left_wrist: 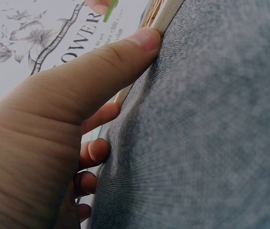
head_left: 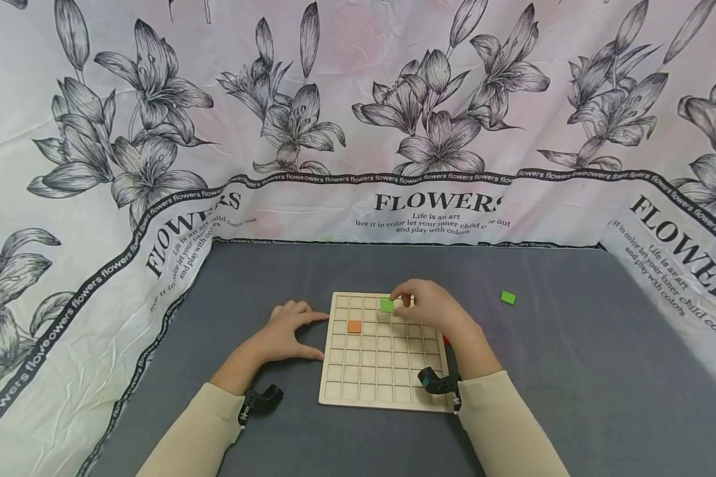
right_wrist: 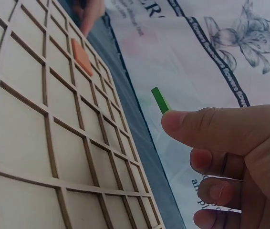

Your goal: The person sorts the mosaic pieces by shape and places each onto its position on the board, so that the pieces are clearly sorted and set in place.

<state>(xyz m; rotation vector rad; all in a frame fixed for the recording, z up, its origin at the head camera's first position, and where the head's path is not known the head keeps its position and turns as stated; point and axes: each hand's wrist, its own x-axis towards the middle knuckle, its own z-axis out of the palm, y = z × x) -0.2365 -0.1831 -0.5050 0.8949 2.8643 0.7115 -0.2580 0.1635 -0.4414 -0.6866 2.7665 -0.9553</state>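
Note:
A square wooden grid board [head_left: 366,377] lies on the grey table, with an orange tile [head_left: 355,326] in one of its upper left cells. Over the board's far part, my right hand [head_left: 432,306] pinches a green tile [head_left: 386,305] between thumb and forefinger; in the right wrist view that tile [right_wrist: 160,100] stands clear of the grid. My left hand [head_left: 283,334] touches the board's left edge with thumb and forefinger, the fingers spread. In the left wrist view its thumb [left_wrist: 144,40] presses on the board's side.
A second green tile [head_left: 508,298] lies on the grey cloth [head_left: 567,344] to the right of the board. Something red [head_left: 445,340] shows partly at the board's right edge beside my right forearm. A flower-printed curtain [head_left: 310,205] encloses the table's back and sides.

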